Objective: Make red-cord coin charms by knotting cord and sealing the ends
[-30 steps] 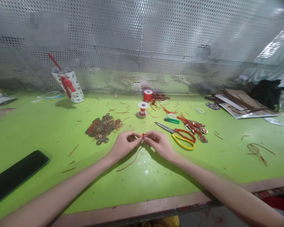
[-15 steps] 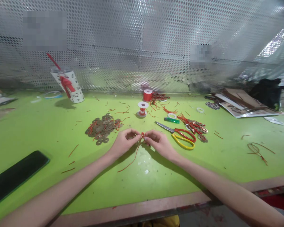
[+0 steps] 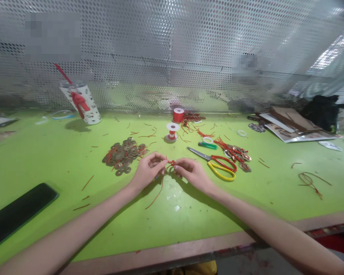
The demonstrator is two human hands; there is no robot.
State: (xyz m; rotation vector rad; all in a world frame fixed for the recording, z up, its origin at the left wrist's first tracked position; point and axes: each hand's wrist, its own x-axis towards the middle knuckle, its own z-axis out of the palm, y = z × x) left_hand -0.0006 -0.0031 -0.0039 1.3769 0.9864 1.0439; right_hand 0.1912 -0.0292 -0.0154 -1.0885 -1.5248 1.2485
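Observation:
Over the middle of the green table, my left hand (image 3: pixel 151 168) pinches a thin red cord (image 3: pixel 158 196) between thumb and fingers. One long end of it hangs down toward the table front. My right hand (image 3: pixel 191 170) is closed on a small red knot (image 3: pixel 172 163) in the cord, just right of the left fingertips. A pile of coins with red cords (image 3: pixel 123 154) lies left of my left hand. Scissors with red and yellow handles (image 3: pixel 218 164) lie right of my right hand, points toward the back left.
Two red thread spools (image 3: pixel 178 115) stand behind the hands. A green lighter (image 3: pixel 208 146) and corded coins (image 3: pixel 237 153) lie at right. A patterned cup (image 3: pixel 84 104) stands back left, a black object (image 3: pixel 21 206) front left. Papers (image 3: pixel 298 124) lie back right, before a perforated metal screen (image 3: pixel 149 49).
My left hand has shifted slightly left, away from my right fingertips, and a short stretch of cord now shows between them. The hanging end has swung a little. My right hand has hardly moved.

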